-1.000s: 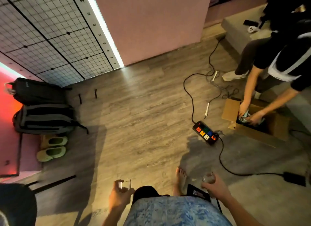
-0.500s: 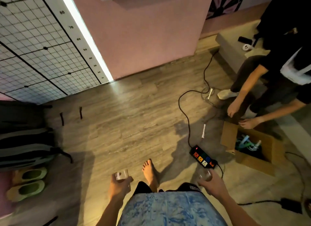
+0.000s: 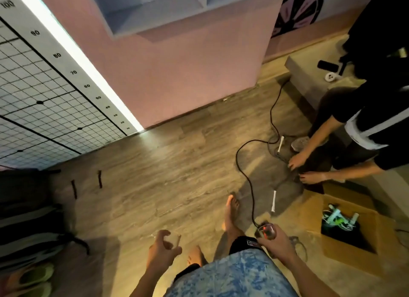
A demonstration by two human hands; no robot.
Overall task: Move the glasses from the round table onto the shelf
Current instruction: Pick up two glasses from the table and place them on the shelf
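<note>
Just one head cam, wide-angle, looking steeply down past the hands at the wood floor [image 3: 155, 181], shelf [image 3: 155, 15] up top.

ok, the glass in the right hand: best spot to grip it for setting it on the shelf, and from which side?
Grip the side wall, mid-height, coming from its right, as the right hand does now: fingers wrapped round the right glass. It stands roughly upright with a round wall, so a side grip probably leaves the base clear to land on the shelf. The left hand holds the left glass likewise.
</note>
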